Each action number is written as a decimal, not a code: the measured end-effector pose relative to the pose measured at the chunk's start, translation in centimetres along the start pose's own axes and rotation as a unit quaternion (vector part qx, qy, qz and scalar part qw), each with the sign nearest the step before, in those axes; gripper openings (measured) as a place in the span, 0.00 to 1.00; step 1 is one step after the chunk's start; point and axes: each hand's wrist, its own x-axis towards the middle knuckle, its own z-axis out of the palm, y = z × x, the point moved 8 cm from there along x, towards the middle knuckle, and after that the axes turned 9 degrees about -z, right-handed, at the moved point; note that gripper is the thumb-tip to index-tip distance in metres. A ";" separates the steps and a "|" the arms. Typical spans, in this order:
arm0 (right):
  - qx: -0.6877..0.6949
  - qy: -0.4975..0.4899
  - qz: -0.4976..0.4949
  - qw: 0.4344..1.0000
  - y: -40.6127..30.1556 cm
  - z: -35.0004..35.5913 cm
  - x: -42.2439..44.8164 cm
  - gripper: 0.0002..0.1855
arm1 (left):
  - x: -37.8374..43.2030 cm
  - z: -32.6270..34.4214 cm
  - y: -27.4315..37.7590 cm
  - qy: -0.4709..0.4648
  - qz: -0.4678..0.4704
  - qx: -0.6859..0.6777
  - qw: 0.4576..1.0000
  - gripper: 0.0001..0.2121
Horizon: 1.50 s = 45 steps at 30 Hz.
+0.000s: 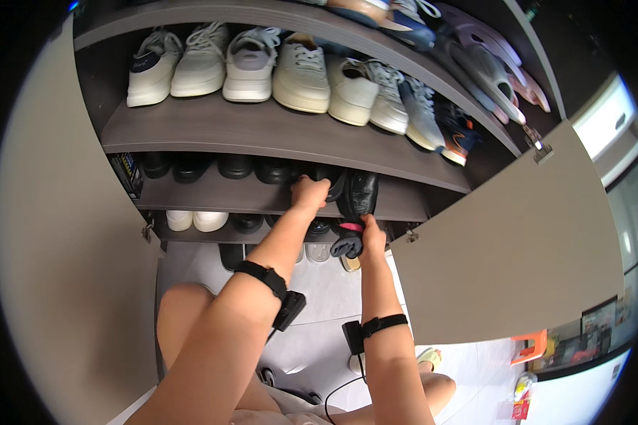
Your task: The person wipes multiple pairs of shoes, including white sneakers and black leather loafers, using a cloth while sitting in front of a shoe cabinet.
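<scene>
My left hand (309, 192) reaches onto the lower shelf and touches a black shoe (328, 182); its fingertips are partly hidden, so its grip is unclear. At the shelf's front edge, my right hand (373, 237) is closed on a rolled dark grey cloth item (347, 246) with a pink band (351, 227). Its fingertips meet the near end of a shiny black leather shoe (362, 194), which juts slightly over the shelf edge. More black shoes (276, 171) stand to the left on the same shelf.
White sneakers (301, 74) line the shelf above. White shoes (210, 221) and dark ones sit on the bottom shelf. Cabinet doors (515, 239) swing out on both sides. Slippers (318, 253) lie on the floor beneath. A cable (345, 383) hangs near my right forearm.
</scene>
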 end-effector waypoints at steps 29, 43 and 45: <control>0.170 0.179 0.269 0.931 35.7 -30.6 -22.1 0.10 | -15.5 4.6 -36.0 -0.209 -0.303 0.183 0.911 0.29; 0.072 0.162 0.309 0.935 37.0 -34.5 -23.2 0.15 | -16.0 2.7 -41.2 -0.168 -0.333 0.277 0.885 0.31; -0.082 0.073 0.368 0.923 37.9 -34.7 -23.1 0.16 | -17.0 4.0 -41.5 -0.276 -0.323 0.329 0.843 0.29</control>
